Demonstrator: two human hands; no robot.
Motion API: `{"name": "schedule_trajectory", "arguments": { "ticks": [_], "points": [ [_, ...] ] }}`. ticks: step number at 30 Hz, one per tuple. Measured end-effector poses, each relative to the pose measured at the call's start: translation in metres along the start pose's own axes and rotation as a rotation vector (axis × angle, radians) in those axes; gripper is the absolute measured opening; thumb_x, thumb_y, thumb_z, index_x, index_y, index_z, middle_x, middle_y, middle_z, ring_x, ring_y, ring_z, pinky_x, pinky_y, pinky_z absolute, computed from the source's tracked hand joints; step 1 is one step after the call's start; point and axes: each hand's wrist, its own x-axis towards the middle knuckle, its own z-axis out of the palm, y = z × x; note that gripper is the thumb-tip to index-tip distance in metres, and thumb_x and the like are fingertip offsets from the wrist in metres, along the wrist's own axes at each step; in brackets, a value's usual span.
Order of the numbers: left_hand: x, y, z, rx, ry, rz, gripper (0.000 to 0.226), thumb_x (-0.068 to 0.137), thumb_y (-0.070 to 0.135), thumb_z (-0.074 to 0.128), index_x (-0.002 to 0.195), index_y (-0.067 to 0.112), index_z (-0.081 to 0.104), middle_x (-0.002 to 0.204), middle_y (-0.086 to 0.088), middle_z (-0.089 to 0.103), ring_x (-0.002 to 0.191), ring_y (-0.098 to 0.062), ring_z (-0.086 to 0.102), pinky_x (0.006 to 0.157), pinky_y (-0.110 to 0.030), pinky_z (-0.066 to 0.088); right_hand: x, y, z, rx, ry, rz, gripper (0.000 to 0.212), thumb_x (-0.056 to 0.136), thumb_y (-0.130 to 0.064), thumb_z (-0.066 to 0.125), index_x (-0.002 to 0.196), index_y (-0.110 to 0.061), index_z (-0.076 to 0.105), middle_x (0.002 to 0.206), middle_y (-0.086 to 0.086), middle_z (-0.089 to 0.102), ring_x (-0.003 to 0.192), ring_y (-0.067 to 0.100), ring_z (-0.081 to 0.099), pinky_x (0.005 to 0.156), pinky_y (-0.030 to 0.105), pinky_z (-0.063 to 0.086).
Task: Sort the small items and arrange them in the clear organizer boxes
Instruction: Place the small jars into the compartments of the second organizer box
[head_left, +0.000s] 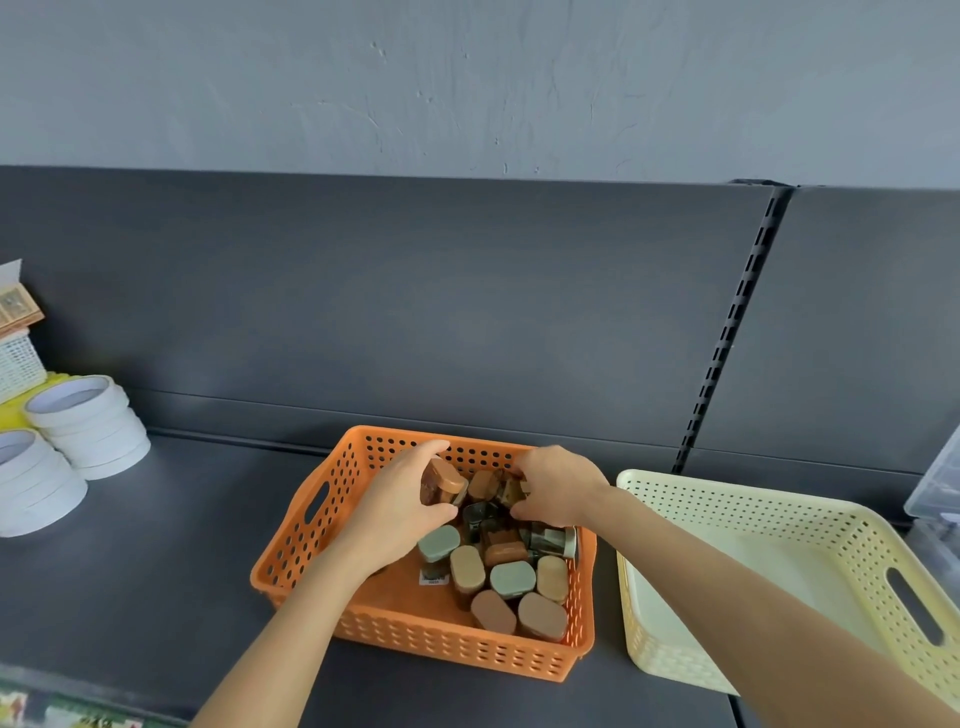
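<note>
Reaching into orange basket (447, 644): left hand (395, 512), fingers curled round brown-lidded jar (441, 483); right hand (558, 488) palm-down among jars (511, 579), grip unclear. Cream basket (779, 501) just beside its right edge; dark shelf (171, 545) at left.

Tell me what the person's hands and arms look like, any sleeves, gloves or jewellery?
Both are bare. The left hand and right hand wear no gloves, and no rings show. The left forearm and right forearm carry no sleeve, watch or bracelet as far as the frame reaches.
</note>
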Motion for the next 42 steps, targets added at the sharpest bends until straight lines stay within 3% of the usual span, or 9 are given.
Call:
{"name": "schedule_trajectory", "arguments": {
  "ticks": [4,6,10,13,20,26,34,39,42],
  "points": [
    [-0.002,0.000,-0.002,-0.008,0.008,0.023,0.070,0.084,0.021,0.071,0.143,0.030,0.034,0.147,0.010,0.039,0.134,-0.009,0.037,0.107,-0.025,0.032,-0.009,0.005,-0.009,0.454,0.055,0.045,0.027,0.080,-0.041,0.069,0.095,-0.019,0.064,0.086,-0.003,0.065,0.079,0.015,0.063,0.067,0.025,0.054],
    [-0.002,-0.001,-0.002,-0.006,0.005,0.037,0.068,0.084,0.021,0.070,0.142,0.030,0.036,0.147,0.011,0.040,0.134,-0.008,0.036,0.107,-0.025,0.032,-0.018,0.007,-0.014,0.890,0.045,0.088,0.029,0.083,-0.037,0.068,0.102,-0.015,0.065,0.085,0.000,0.067,0.076,0.016,0.065,0.061,0.024,0.052],
    [-0.002,0.000,0.000,0.002,0.002,0.049,0.065,0.084,0.022,0.070,0.141,0.031,0.039,0.146,0.012,0.040,0.134,-0.007,0.036,0.108,-0.026,0.032,-0.029,0.007,-0.010,1.885,-0.140,0.166,0.040,0.084,-0.033,0.068,0.115,-0.007,0.064,0.090,0.006,0.060,0.066,0.011,0.050,0.049,0.020,0.033],
    [-0.001,0.002,0.001,-0.002,-0.001,0.057,0.065,0.084,0.022,0.070,0.140,0.030,0.040,0.145,0.011,0.041,0.134,-0.008,0.036,0.108,-0.028,0.033,-0.033,0.004,-0.008,2.161,-0.227,0.246,0.037,0.083,-0.034,0.061,0.112,-0.012,0.061,0.095,0.007,0.063,0.064,0.012,0.052,0.045,0.017,0.037],
    [-0.001,0.008,-0.001,-0.017,-0.001,0.093,0.062,0.084,0.021,0.070,0.139,0.029,0.042,0.144,0.010,0.043,0.132,-0.008,0.039,0.107,-0.027,0.035,-0.043,-0.001,-0.011,2.197,-0.283,0.210,0.046,0.075,-0.040,0.072,0.108,-0.009,0.061,0.093,0.008,0.064,0.052,0.011,0.053,0.043,0.018,0.042],
    [-0.001,0.014,-0.004,-0.032,0.002,0.127,0.063,0.084,0.023,0.071,0.139,0.030,0.042,0.143,0.012,0.043,0.132,-0.006,0.038,0.107,-0.026,0.033,-0.054,0.000,-0.012,2.213,-0.252,0.209,0.051,0.061,-0.029,0.084,0.102,-0.006,0.068,0.107,0.011,0.066,0.052,0.010,0.052,0.043,0.020,0.048],
    [0.006,0.037,0.008,-0.084,-0.001,0.251,0.053,0.083,0.022,0.072,0.131,0.031,0.051,0.136,0.015,0.049,0.125,-0.004,0.043,0.099,-0.019,0.032,-0.084,0.008,-0.019,1.867,0.116,0.313,0.028,0.081,-0.031,0.068,0.102,-0.013,0.065,0.090,0.007,0.067,0.058,0.010,0.054,0.053,0.019,0.046],
    [0.007,0.066,0.027,-0.134,-0.057,0.338,0.051,0.083,0.026,0.072,0.129,0.036,0.052,0.133,0.019,0.050,0.117,0.005,0.041,0.091,-0.008,0.032,-0.116,0.029,-0.019,1.724,0.286,0.476,0.031,0.084,-0.033,0.067,0.106,-0.012,0.065,0.102,0.015,0.068,0.064,0.015,0.053,0.055,0.023,0.047],
    [0.007,0.092,0.043,-0.167,-0.096,0.381,0.052,0.082,0.024,0.072,0.129,0.037,0.052,0.129,0.021,0.050,0.114,0.006,0.043,0.085,-0.002,0.030,-0.139,0.045,-0.018,1.513,0.471,0.555,0.030,0.079,-0.025,0.072,0.105,-0.012,0.061,0.083,0.010,0.064,0.058,0.017,0.051,0.051,0.026,0.042]
  ]
}}
